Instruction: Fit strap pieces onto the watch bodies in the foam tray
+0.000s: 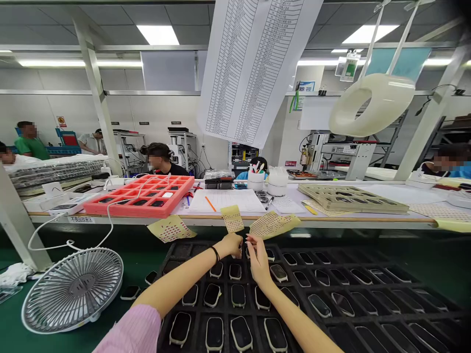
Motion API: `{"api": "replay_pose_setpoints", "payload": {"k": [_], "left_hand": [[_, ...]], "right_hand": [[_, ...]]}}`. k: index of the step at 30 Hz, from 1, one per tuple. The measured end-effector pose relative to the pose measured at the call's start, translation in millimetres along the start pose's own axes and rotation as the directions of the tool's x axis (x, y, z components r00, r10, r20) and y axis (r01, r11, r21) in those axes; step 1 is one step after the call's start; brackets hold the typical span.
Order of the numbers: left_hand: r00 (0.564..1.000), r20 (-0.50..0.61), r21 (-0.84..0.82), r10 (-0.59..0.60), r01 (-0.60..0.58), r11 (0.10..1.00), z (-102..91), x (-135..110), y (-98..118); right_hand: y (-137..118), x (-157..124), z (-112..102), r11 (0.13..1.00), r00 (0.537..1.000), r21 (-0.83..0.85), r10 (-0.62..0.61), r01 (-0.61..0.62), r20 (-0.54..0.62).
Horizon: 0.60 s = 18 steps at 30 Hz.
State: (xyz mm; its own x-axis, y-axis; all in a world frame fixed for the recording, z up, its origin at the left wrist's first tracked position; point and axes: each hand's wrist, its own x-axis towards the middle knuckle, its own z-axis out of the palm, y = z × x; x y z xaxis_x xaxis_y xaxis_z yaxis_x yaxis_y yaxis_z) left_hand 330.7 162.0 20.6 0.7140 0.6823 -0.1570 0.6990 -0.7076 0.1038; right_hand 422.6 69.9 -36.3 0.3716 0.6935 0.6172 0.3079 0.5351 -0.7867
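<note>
My left hand (231, 244) is closed, its fingers curled over the far rows of a black compartment tray (196, 269); what they hold is hidden. Close by on the right, my right hand (259, 262) has its fingertips drawn together near the sticker sheets, and anything between them is too small to make out. Smartwatches with dark screens and pale frames, such as this watch (238, 295), lie one to a compartment. Just beyond the hands, a yellow sticker sheet (232, 219) and a larger sticker sheet (274, 224) hang from the bench edge.
A white fan (73, 289) stands at left, its cable rising to the bench (206, 221). On that bench are a red foam tray (142, 193), papers (228, 200), a pen cup (256, 179) and a beige tray (349, 198). A printed sheet (253, 68) and a pale ring (371, 105) hang overhead. People sit beyond.
</note>
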Motion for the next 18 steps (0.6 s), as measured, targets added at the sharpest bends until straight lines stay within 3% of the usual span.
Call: {"api": "replay_pose_setpoints", "payload": {"k": [7,10,14,16,18], "left_hand": [[0.948,-0.312,-0.071,0.064,-0.091,0.993,4.6,-53,-10],[0.921,-0.379,-0.066,0.088,-0.122,0.99,6.1,-87,-6],[0.903,-0.425,-0.064,0.067,-0.104,0.993,7.8,-134,-10],[0.902,-0.43,-0.066,0.029,-0.063,0.996,9.3,-153,-15],[0.9,-0.436,-0.054,0.002,-0.029,0.998,10.8,-168,-21]], "right_hand": [[11,3,6,0.962,0.968,0.107,0.247,-0.251,0.052],[-3,-2,16,0.911,0.914,0.172,0.332,-0.375,0.233],[-32,-16,41,0.835,0.779,0.175,0.383,-0.522,0.498],[-42,-23,57,0.839,0.752,0.147,0.374,-0.524,0.542],[-48,-30,77,0.86,0.761,0.135,0.35,-0.492,0.546]]}}
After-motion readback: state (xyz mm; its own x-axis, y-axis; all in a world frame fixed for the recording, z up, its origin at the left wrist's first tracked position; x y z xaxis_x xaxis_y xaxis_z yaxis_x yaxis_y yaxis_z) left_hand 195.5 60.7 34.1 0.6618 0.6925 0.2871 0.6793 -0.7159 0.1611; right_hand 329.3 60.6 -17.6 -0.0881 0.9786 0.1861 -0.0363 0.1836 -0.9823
